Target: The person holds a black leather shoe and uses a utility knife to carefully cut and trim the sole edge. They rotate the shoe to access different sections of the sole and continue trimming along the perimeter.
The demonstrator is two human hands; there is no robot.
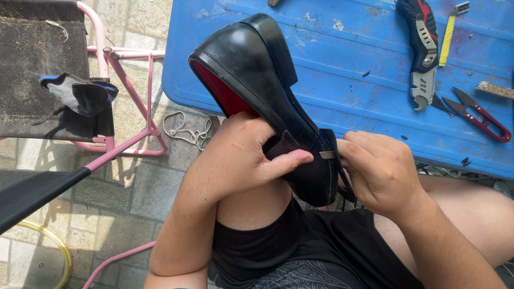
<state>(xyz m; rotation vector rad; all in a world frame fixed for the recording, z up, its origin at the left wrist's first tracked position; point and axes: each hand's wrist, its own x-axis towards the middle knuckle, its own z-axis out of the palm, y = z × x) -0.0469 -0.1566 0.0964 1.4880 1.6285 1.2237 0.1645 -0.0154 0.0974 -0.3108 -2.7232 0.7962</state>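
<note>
A black leather shoe with a red lining is held heel-up over my lap, its toe pointing down toward my knees. My left hand grips the shoe around its middle, thumb pressed across the upper. My right hand pinches a small metal tool or needle against the shoe's side near the sole edge; a thin dark strand hangs below my fingers.
A blue plastic tabletop lies ahead, carrying a folding utility knife, a yellow-handled tool and red thread snips. A pink-framed folding chair with a dark cloth stands left on stone paving. Loose cord lies on the ground.
</note>
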